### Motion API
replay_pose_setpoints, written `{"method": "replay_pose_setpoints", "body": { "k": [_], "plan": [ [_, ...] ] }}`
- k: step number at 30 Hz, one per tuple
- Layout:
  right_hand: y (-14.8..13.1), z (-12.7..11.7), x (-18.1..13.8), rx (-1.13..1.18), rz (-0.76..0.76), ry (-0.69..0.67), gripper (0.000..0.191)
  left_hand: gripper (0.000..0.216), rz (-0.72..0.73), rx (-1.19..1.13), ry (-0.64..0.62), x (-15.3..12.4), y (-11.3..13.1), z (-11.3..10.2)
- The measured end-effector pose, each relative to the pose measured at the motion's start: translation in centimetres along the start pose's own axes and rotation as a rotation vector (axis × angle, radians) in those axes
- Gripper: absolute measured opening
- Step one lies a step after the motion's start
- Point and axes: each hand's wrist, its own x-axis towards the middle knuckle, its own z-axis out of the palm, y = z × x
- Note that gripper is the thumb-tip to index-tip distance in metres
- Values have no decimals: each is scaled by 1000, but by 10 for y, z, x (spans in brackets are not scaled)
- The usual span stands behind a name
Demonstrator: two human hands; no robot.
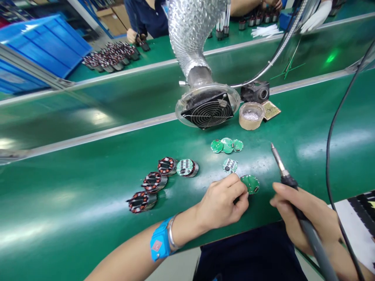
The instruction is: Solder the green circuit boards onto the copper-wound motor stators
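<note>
Round circuit board [252,184]: the green disc is showing 1 face upward, with small bright dots lining its rim and 1 dark component sitting near its edge. Soldering iron [309,231]: the dark-handled tool is slanting right of the board, its metal tip standing apart and pointing beyond the board's far side.

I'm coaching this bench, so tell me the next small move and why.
Probably bring the soldering iron to the round green board beside the left hand: the right hand holds the iron with its tip clear of that board.
</note>
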Motion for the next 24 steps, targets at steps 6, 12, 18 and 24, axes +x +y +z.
{"method": "replay_pose_setpoints", "body": {
  "k": [6, 12, 18, 24],
  "plan": [
    [11, 26, 10, 71, -36, -178, 33, 22, 8, -258, -152, 7, -14, -33],
    [15, 31, 8, 76, 0, -148, 35, 13, 54, -307, -317, 7, -32, -38],
    [19, 26, 8, 105, 52, -210, 37, 11, -292, -646, -248, 20, -17, -18],
    [20, 22, 29, 190, 64, -158, 35, 16, -531, -738, -294, 29, -11, -15]
  ]
}}
